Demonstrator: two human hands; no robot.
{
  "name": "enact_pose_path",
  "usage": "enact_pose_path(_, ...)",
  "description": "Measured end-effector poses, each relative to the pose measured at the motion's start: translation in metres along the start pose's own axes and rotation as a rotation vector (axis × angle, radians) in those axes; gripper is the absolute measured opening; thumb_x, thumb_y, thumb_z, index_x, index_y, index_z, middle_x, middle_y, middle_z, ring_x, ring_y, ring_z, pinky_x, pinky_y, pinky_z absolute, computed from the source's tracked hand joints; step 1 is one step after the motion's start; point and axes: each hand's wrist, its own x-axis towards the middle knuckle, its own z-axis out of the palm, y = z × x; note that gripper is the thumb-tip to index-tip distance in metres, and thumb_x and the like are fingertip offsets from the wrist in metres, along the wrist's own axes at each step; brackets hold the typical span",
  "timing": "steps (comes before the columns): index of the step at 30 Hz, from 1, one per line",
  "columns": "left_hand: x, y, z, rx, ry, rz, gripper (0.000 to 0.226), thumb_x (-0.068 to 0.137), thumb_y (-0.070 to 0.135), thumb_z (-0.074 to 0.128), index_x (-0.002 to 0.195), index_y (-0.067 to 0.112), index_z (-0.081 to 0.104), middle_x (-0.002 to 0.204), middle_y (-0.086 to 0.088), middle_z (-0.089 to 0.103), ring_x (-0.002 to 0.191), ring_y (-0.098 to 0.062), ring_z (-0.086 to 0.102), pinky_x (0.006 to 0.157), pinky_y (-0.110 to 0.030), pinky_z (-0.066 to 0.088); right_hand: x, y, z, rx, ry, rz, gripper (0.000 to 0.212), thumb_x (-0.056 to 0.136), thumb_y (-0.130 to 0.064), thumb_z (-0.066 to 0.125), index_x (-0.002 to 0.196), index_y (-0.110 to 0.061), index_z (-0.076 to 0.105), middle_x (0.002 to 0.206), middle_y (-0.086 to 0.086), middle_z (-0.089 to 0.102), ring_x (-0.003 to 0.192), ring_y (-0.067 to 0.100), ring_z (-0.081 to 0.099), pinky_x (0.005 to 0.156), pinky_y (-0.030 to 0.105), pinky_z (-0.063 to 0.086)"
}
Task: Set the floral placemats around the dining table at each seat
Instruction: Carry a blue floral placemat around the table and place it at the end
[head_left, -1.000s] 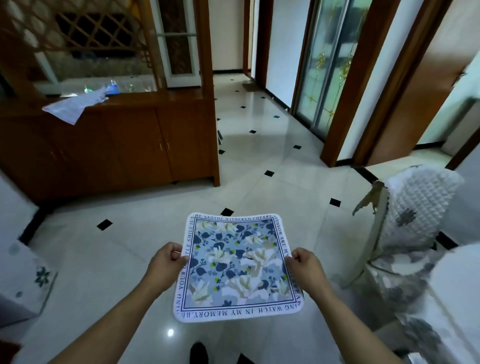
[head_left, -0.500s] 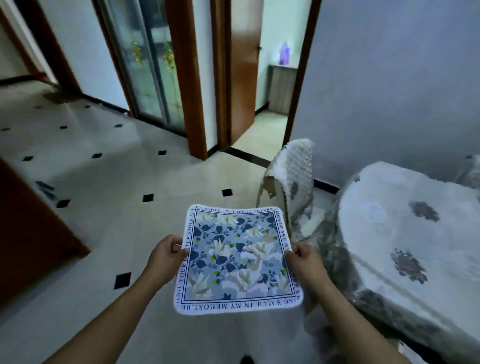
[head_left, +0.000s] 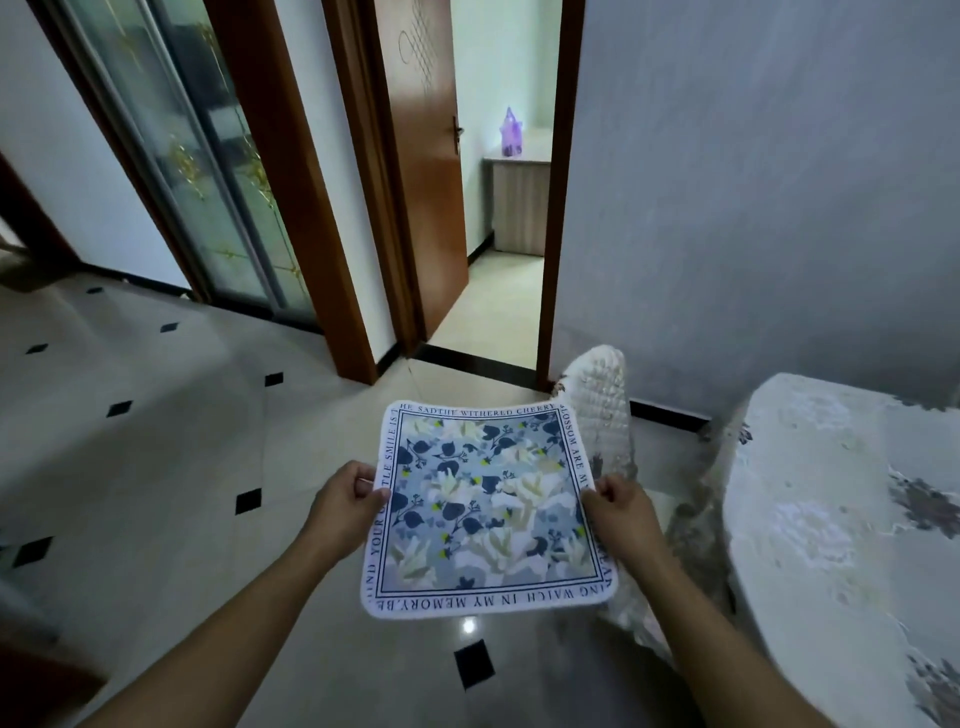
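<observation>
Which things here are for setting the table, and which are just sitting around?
For the job:
- floral placemat, held by left hand and right hand
- covered dining table
- covered chair

Just around:
- purple bag on cabinet
- open wooden door
- glass sliding door

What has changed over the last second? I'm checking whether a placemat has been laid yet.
Only the view moved: the person turned right, away from the wooden cabinet, so the covered dining table and the covered chair are now alongside. Nothing was let go. The left hand and right hand still hold the floral placemat by its side edges, flat, above the floor, not yet on the table.
</observation>
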Motion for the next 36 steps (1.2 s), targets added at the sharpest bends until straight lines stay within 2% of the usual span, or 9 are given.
enact_pose_path(3, 0.066, 0.006, 0.001, 0.0, -0.041, 0.013, 0.009, 0.09, 0.022, 0.066, 0.089, 0.025, 0.058, 0.081, 0.001, 0.071, 0.073, -0.015, 0.072, 0.066, -0.036, 0.058, 0.048, -0.012, 0.021, 0.068, 0.034, 0.02, 0.024, 0.083, -0.02, 0.06, 0.065, -0.019, 0.045, 0.056, 0.005, 0.05, 0.049, 0.017, 0.047, 0.051, 0.028, 0.038)
enact_pose_path(8, 0.205, 0.024, 0.005, 0.007, -0.14, 0.105, 0.008, 0.091, 0.021, 0.066, 0.09, 0.023, 0.058, 0.082, -0.002, 0.071, 0.074, -0.018, 0.072, 0.069, -0.037, 0.058, 0.131, -0.032, 0.062, 0.097, 0.16, 0.073, 0.023, 0.086, -0.017, 0.061, 0.067, -0.01, 0.049, 0.055, 0.004, 0.052, 0.043, 0.012, 0.048, 0.038, 0.024, 0.04)
enact_pose_path(14, 0.349, 0.083, 0.034, 0.025, -0.331, 0.254, 0.006, 0.091, 0.021, 0.065, 0.091, 0.023, 0.059, 0.082, -0.001, 0.071, 0.074, -0.019, 0.071, 0.066, -0.036, 0.057, 0.19, -0.054, 0.076, 0.111, 0.348, 0.184, 0.025, 0.088, -0.021, 0.063, 0.078, 0.001, 0.053, 0.064, 0.012, 0.057, 0.058, 0.019, 0.053, 0.054, 0.03, 0.041)
enact_pose_path(17, 0.397, 0.136, 0.077, 0.046, -0.456, 0.332, 0.006, 0.091, 0.021, 0.065, 0.094, 0.022, 0.06, 0.084, 0.0, 0.071, 0.074, -0.017, 0.071, 0.063, -0.032, 0.055, 0.204, -0.052, 0.059, 0.152, 0.496, 0.271, 0.022, 0.087, -0.021, 0.062, 0.074, -0.006, 0.054, 0.066, 0.014, 0.064, 0.056, 0.017, 0.058, 0.053, 0.028, 0.043)
enact_pose_path(20, 0.424, 0.193, 0.139, 0.062, -0.597, 0.42, 0.007, 0.091, 0.021, 0.066, 0.092, 0.024, 0.06, 0.088, 0.002, 0.071, 0.077, -0.016, 0.07, 0.061, -0.03, 0.053, 0.217, -0.036, 0.031, 0.191, 0.66, 0.36, 0.022, 0.087, -0.026, 0.062, 0.07, -0.016, 0.054, 0.063, 0.001, 0.068, 0.05, 0.009, 0.063, 0.046, 0.025, 0.048)
enact_pose_path(23, 0.437, 0.242, 0.198, 0.083, -0.712, 0.513, 0.007, 0.091, 0.023, 0.066, 0.095, 0.024, 0.06, 0.089, 0.003, 0.071, 0.079, -0.017, 0.071, 0.062, -0.035, 0.058, 0.233, -0.016, 0.002, 0.256, 0.756, 0.447, 0.022, 0.081, -0.04, 0.057, 0.077, -0.019, 0.059, 0.072, 0.007, 0.072, 0.061, 0.023, 0.072, 0.056, 0.041, 0.058)
enact_pose_path(27, 0.446, 0.289, 0.27, 0.118, -0.825, 0.582, 0.009, 0.091, 0.021, 0.065, 0.096, 0.02, 0.059, 0.088, -0.001, 0.071, 0.076, -0.018, 0.072, 0.07, -0.047, 0.062, 0.25, 0.009, -0.034, 0.26, 0.902, 0.51, 0.019, 0.082, -0.036, 0.058, 0.072, -0.02, 0.055, 0.064, 0.002, 0.066, 0.055, 0.02, 0.064, 0.05, 0.034, 0.048)
enact_pose_path(30, 0.449, 0.319, 0.325, 0.165, -0.903, 0.633, 0.007, 0.091, 0.022, 0.065, 0.094, 0.022, 0.059, 0.087, -0.001, 0.071, 0.076, -0.019, 0.072, 0.071, -0.048, 0.061, 0.254, 0.025, -0.056, 0.251, 0.982, 0.575, 0.023, 0.084, -0.031, 0.059, 0.073, -0.012, 0.052, 0.062, 0.004, 0.059, 0.053, 0.016, 0.052, 0.051, 0.03, 0.04)
enact_pose_path(36, 0.428, 0.358, 0.431, 0.226, -1.162, 0.713, 0.008, 0.091, 0.021, 0.066, 0.093, 0.025, 0.06, 0.09, 0.002, 0.073, 0.077, -0.018, 0.073, 0.072, -0.047, 0.06, 0.238, 0.056, -0.067, 0.272, 1.144, 0.794, 0.026, 0.085, -0.029, 0.059, 0.075, -0.006, 0.05, 0.068, 0.014, 0.061, 0.057, 0.018, 0.052, 0.055, 0.031, 0.04)
